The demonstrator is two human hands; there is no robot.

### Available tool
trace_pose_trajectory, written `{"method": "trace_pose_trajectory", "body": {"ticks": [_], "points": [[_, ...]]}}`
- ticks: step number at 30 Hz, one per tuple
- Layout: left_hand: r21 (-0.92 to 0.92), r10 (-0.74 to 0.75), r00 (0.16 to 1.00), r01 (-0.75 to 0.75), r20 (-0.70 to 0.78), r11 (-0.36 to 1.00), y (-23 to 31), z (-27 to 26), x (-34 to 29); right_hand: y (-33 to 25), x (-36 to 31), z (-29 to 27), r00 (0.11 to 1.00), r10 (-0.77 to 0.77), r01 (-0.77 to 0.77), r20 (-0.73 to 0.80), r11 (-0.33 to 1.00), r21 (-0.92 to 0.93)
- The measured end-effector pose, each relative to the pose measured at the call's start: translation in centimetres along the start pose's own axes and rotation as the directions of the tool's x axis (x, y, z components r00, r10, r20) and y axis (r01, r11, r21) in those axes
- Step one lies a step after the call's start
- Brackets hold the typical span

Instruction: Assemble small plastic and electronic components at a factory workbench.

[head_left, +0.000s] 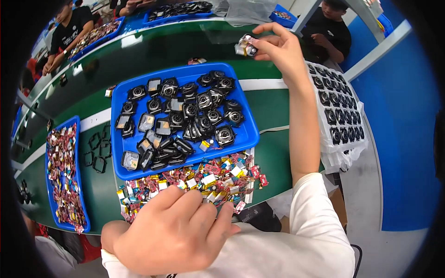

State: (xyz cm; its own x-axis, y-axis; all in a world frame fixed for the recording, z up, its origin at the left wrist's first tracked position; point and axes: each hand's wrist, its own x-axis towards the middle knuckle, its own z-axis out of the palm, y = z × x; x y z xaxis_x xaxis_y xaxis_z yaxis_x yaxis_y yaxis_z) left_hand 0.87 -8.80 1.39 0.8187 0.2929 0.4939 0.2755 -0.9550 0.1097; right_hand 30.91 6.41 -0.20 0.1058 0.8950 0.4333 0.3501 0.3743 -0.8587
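Note:
My right hand point(281, 52) is raised at the upper right over the green bench. Its thumb and fingers pinch a smartwatch assembly point(247, 46), silver and dark with loose parts showing. Low in front of my body, my left hand point(174, 231) is closed, knuckles up; anything in its fingers is hidden. Just beyond it lies a heap of small circuit boards and batteries point(208, 178), red, yellow and silver. Behind the heap, a blue tray point(185, 172) holds many black watch housings point(204, 99), several with grey squares facing up.
To the left stand a narrow blue tray point(50, 185) of similar small parts and some black frames point(98, 164). A white tray point(340, 99) with rows of black watch housings is at the right. Across the green conveyor belt point(139, 51), other people sit near more blue trays.

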Motion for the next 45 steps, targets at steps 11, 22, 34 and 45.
{"method": "trace_pose_trajectory", "body": {"ticks": [11, 22, 34, 45], "points": [[-0.008, -0.002, 0.986, 0.004, 0.169, 1.000, -0.9, 0.5, 0.4, 16.6, 1.9, -4.9, 0.797, 0.012, -0.280, -0.605, 0.894, -0.351], [0.034, -0.161, 0.985, 0.159, 0.066, 0.987, -3.8, 0.3, 1.2, 17.1, 0.2, -4.5, 0.876, 0.078, -0.444, -0.477, 0.520, -0.730], [0.081, -0.286, 0.958, 0.286, -0.009, 0.955, -6.9, -0.5, 1.1, 1.6, 1.1, 1.2, 0.903, -0.009, 0.178, 0.429, 0.917, -0.357], [0.115, -0.259, 0.965, 0.263, -0.046, 0.958, -5.8, -2.0, -0.2, -16.2, 7.5, -3.3, 0.539, -0.707, 0.591, -0.458, 0.705, -0.392]]}}
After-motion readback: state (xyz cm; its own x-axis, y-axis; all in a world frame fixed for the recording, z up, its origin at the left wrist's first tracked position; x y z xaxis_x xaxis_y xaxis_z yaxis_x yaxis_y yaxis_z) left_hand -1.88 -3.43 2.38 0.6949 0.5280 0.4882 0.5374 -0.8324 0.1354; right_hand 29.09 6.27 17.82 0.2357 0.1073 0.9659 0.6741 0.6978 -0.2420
